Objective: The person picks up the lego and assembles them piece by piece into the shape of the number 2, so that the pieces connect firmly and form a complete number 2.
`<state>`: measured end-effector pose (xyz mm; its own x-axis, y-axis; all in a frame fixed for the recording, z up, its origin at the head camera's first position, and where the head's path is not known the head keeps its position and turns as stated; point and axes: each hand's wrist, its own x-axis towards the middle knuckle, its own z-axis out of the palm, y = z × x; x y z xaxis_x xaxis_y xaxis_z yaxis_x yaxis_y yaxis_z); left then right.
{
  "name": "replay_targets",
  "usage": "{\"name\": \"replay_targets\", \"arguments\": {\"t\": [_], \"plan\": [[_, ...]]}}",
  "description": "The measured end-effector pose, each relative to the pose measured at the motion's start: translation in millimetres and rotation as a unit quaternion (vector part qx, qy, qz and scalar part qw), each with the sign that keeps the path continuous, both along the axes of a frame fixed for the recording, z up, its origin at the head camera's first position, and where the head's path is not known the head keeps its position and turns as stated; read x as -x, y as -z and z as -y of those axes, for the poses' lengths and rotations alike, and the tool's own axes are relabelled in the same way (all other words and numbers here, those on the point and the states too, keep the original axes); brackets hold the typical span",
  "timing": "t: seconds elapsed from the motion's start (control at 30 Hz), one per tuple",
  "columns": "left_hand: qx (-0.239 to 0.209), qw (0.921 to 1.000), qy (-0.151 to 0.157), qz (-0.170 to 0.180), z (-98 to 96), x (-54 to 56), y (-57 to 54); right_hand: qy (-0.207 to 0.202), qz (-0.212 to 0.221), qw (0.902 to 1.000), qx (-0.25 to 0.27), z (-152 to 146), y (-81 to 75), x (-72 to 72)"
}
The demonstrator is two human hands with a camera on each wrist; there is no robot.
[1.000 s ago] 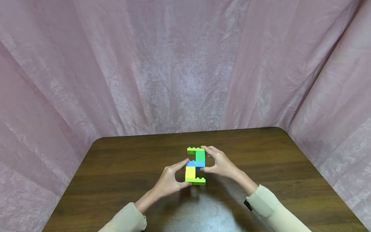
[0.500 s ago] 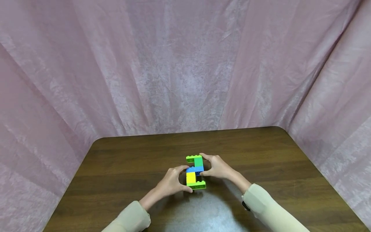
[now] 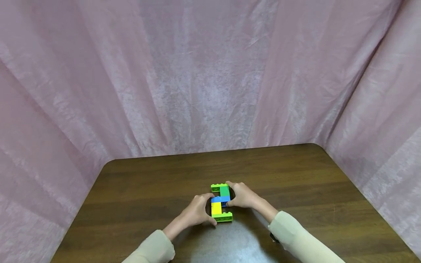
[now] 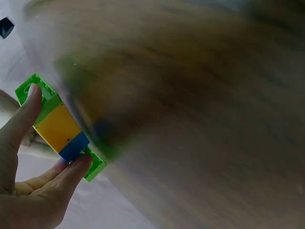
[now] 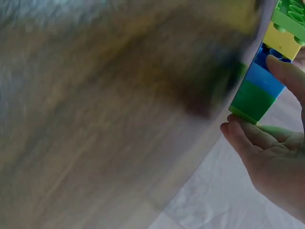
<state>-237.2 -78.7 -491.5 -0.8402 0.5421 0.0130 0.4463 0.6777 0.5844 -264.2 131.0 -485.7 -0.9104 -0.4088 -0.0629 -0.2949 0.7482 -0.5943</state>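
Both hands hold one build of toy building bricks between them, low over the table. In the head view its near end is a lime green brick (image 3: 224,218). A yellow brick (image 3: 216,208), a blue brick (image 3: 225,199) and a darker green brick (image 3: 224,191) follow, up to a second lime green brick (image 3: 215,188) at the far end. My left hand (image 3: 196,211) pinches the left side, thumb by the near lime brick and fingers at the blue one. My right hand (image 3: 244,195) spans the right side, thumb at the blue brick (image 5: 264,78) and fingertips under the far end.
A brown wood-grain table (image 3: 148,186) lies beneath, with a glossy patch of light near its front. Pink curtains (image 3: 197,73) hang behind it and at both sides. The tabletop shows a blurred reflection of the bricks in the left wrist view.
Both hands have brought the brick build down and toward the person, closer to the tabletop. The grip on it stays much the same.
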Motion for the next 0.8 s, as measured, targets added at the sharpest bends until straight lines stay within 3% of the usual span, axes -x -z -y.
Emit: {"name": "replay_targets", "arguments": {"t": [0.17,0.5,0.8], "plan": [[0.009,0.9999,0.007,0.004,-1.6,-1.7,3.6,0.009,0.007,0.9998,-0.014,2,2.8,-4.6],[0.002,0.9991,-0.02,0.038,-4.5,-5.5,5.5,0.026,0.037,0.9988,-0.017,3,4.9,-6.7],[0.006,0.9984,0.004,0.056,5.1,-6.0,-2.9,0.003,0.061,0.998,0.014,-6,-3.9,-9.0]]}}
